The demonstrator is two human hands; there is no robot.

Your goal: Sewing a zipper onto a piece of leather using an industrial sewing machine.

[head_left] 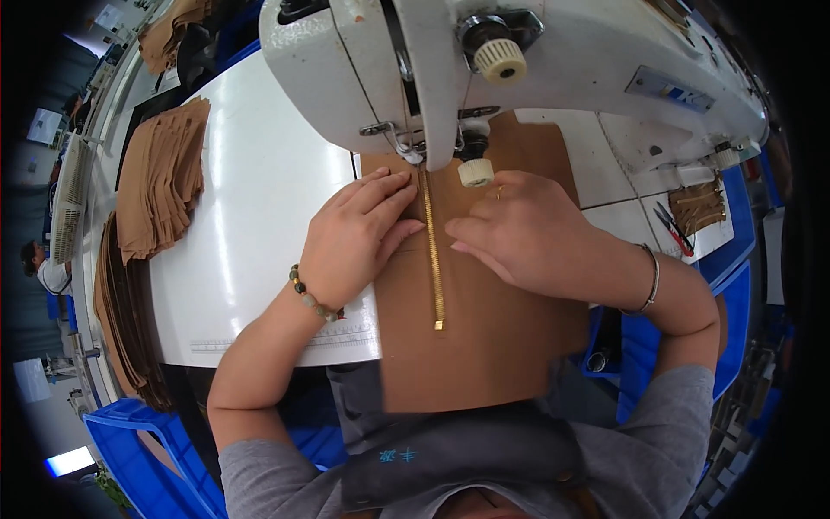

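Observation:
A brown fabric panel (484, 346) lies under the head of a white sewing machine (553, 60) and hangs over the table's near edge. A gold zipper (433, 259) runs down its middle toward the needle area. My left hand (354, 238) presses flat on the fabric just left of the zipper, fingers together. My right hand (519, 233) presses on the fabric right of the zipper, fingertips at the zipper's edge. Neither hand grips anything; both hold the panel down.
Stacks of brown fabric pieces (160, 177) sit at the table's left, more at the far left (121, 320). Scissors (673, 227) and small brown pieces (696, 208) lie at the right. Blue bins (147, 450) stand below the white table (259, 216). Another person (43, 268) is far left.

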